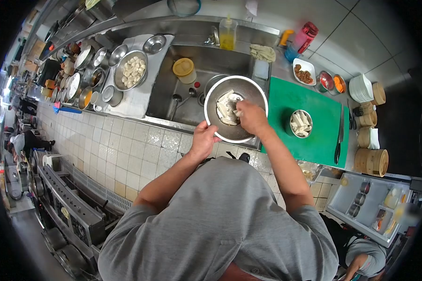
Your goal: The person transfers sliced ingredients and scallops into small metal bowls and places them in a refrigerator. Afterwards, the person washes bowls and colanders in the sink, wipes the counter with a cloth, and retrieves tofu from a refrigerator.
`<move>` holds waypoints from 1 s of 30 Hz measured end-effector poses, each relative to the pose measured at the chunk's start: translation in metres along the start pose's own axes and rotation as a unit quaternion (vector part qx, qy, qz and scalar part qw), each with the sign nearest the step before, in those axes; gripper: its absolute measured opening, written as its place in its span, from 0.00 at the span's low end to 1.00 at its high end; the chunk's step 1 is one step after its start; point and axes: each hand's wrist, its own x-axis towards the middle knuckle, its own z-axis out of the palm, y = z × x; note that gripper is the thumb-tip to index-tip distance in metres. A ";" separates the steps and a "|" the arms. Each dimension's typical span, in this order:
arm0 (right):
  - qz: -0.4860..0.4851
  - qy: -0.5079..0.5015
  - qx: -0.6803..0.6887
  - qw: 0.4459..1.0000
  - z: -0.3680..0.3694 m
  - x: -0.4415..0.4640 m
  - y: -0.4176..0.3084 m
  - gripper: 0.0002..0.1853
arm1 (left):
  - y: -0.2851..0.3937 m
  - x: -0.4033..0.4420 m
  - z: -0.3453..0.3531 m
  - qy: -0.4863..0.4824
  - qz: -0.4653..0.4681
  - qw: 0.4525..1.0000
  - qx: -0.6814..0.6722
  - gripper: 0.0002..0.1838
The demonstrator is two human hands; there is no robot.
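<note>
A metal mixing bowl with white strips of food inside is held over the right edge of the sink. My left hand grips its near-left rim, thumb on the rim and fingers below. Inside the bowl, on the right, my right hand has its fingers curled down among the strips; what they pinch is mostly hidden. Right of the bowl, a small metal bowl full of similar white strips stands on a green cutting board.
A knife lies along the board's right side. Behind it are a white dish of brown food and stacked plates. The sink holds ladles and a yellow-lidded tub. Farther left stands a bowl of pale round pieces. An open drawer juts out, lower right, near another person.
</note>
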 end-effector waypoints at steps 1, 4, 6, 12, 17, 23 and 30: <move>0.001 -0.057 -0.069 0.996 0.001 -0.003 -0.006 0.14 | 0.000 0.001 0.001 -0.001 0.000 1.000 0.000 0.13; 0.019 -0.094 -0.101 0.990 -0.002 -0.004 -0.014 0.13 | -0.001 -0.001 0.001 0.020 0.009 1.000 -0.002 0.10; 0.036 -0.075 -0.066 0.994 0.000 -0.004 -0.012 0.13 | 0.001 0.000 0.000 0.029 0.010 1.000 0.007 0.08; 0.101 -0.145 0.000 0.984 0.009 -0.011 -0.039 0.16 | 0.000 0.001 -0.001 0.009 0.009 0.999 0.040 0.12; 0.082 -0.114 -0.025 0.990 0.008 -0.015 -0.045 0.15 | 0.007 -0.004 0.008 0.015 0.012 0.999 0.031 0.09; 0.178 0.046 0.140 0.973 0.024 -0.003 -0.032 0.21 | -0.002 0.001 -0.002 0.011 0.010 0.999 0.039 0.10; 0.272 -0.021 0.049 0.961 0.029 0.012 -0.060 0.23 | -0.001 0.002 -0.004 0.002 0.012 0.996 0.094 0.10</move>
